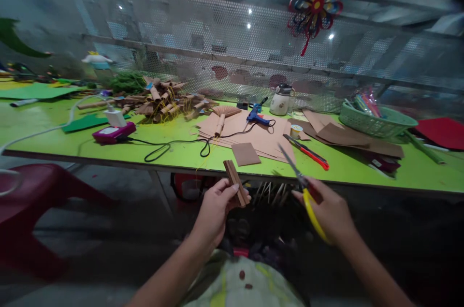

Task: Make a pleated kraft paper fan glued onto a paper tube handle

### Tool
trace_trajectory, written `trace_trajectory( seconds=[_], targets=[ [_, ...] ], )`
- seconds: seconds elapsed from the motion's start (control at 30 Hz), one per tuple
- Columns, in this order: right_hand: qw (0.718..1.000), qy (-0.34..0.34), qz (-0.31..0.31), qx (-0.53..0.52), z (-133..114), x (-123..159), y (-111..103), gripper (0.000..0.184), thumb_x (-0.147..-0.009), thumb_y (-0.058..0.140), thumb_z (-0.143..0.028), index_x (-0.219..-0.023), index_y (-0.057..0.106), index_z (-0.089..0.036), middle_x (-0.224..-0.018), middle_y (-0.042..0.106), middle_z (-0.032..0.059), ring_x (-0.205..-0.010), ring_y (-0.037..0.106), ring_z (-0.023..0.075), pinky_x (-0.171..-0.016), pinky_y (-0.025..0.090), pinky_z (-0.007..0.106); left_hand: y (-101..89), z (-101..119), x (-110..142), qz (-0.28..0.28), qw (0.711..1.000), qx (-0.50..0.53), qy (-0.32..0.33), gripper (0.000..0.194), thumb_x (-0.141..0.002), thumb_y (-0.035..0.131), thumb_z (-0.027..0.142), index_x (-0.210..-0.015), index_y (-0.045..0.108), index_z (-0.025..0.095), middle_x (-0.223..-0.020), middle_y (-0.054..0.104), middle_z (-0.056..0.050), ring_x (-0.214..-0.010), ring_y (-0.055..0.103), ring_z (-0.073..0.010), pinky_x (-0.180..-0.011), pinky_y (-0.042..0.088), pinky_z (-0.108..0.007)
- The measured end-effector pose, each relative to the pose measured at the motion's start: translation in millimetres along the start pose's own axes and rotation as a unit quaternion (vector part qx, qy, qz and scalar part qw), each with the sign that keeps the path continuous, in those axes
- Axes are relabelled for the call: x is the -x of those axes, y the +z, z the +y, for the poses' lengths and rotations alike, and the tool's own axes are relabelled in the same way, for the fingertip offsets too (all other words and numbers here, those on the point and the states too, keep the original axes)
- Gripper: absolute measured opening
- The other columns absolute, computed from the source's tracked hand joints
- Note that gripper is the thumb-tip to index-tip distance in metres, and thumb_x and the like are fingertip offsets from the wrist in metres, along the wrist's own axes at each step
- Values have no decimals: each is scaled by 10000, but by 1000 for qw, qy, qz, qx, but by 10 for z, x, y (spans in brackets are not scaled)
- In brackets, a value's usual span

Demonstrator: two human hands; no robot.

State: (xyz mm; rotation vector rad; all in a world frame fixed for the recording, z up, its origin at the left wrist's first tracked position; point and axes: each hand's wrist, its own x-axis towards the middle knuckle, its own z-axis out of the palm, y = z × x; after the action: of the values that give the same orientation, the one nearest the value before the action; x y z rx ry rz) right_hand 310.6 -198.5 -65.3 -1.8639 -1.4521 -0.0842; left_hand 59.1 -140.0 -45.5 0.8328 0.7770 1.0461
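Observation:
Between the thumb and fingers of my left hand (217, 203) is a narrow, pleated strip of folded brown paper (235, 182), held tilted just off the table's front edge. My right hand (328, 208) is closed around a pair of scissors (308, 203) with yellow handles, blades pointing up and left, apart from the paper. A square brown paper piece (246, 153) lies just beyond the folded strip. Behind it, a paper fan with a rolled handle (220, 125) and a blue glue gun (256, 115) rest on large brown sheets (266, 138).
A red utility knife (308, 152) lies near the scissors. A black cord runs to a purple power strip (113, 133) at left. Rolled brown paper pieces (163, 101) are heaped behind. A green basket (377, 121) stands at right, and a red stool (36, 200) at lower left.

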Motion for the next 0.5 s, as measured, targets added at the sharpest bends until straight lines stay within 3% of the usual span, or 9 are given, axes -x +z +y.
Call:
trace_trajectory(
  seconds=[0.13, 0.23, 0.3, 0.4, 0.5],
  targets=[
    [990, 19, 37, 134, 527, -644, -327, 456, -754, 589, -433, -1109, 647, -154, -853, 702, 120, -707, 647, 241, -603, 462, 317, -41, 62, -3, -42, 997, 55, -42, 207, -752, 618, 236, -914, 592, 109, -778, 672, -87, -726, 656, -192, -700, 503, -285],
    [970, 51, -14, 237, 960, -1078, -499, 521, -775, 560, -436, -1157, 626, -89, -815, 690, 195, -713, 652, 280, -560, 377, 338, -74, 72, -16, -80, 992, 81, -58, 199, -796, 553, 204, -967, 585, 108, -778, 653, -90, -744, 654, -213, -715, 519, -336],
    [969, 55, -30, 239, 1193, -1280, -552, 461, -746, 595, -397, -1056, 684, -68, -813, 687, 232, -716, 660, 293, -544, 349, 341, -84, 79, -26, -90, 990, 89, -66, 200, -813, 524, 190, -987, 585, 112, -764, 633, -79, -730, 644, -209, -704, 524, -353],
    [975, 54, -30, 212, 1402, -1461, -557, 323, -689, 664, -363, -826, 745, -82, -677, 681, 217, -586, 652, 275, -495, 334, 325, -88, 102, -46, -85, 990, 84, -70, 212, -824, 512, 177, -1010, 589, 113, -743, 600, -60, -686, 614, -175, -642, 516, -304],
    [986, 37, 37, 160, 1467, -1566, -555, 291, -680, 678, -367, -659, 734, -82, -566, 651, 204, -492, 619, 265, -464, 335, 320, -102, 125, -75, -79, 990, 91, -76, 226, -836, 507, 185, -1022, 601, 98, -717, 558, -44, -633, 566, -131, -576, 476, -241]
  ],
)
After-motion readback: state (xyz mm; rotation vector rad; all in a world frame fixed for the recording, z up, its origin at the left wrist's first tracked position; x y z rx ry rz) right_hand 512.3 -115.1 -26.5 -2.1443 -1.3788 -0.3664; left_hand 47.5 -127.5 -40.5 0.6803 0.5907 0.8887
